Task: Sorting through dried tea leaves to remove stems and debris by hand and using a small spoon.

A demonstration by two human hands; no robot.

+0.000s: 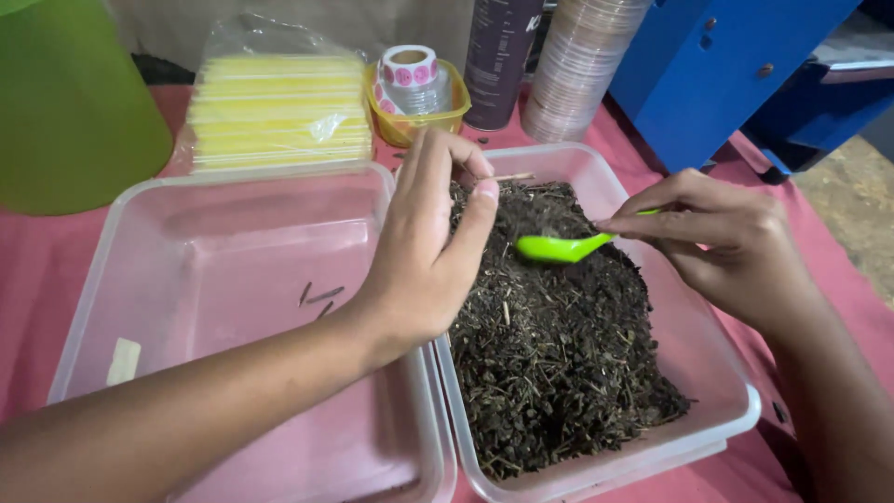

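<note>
Right hand [726,242]: grip closed on green spoon [559,247] handle; bowl just left of fingertips.
Left hand [433,247]: pinching thin twig [514,177] above dried herbs [559,354].

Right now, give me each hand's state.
Left hand: closed, pinching a thin stick over the dried leaves.
Right hand: closed, holding a green spoon.

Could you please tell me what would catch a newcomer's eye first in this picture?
Most striking is the clear tub at centre right, heaped with dark dried leaves, where the right hand holds a bright green spoon over the heap. The left hand pinches a thin twig at the heap's far edge. Left of it sits a nearly empty clear tub holding a few stems, with a packet of yellow sheets behind.
</note>
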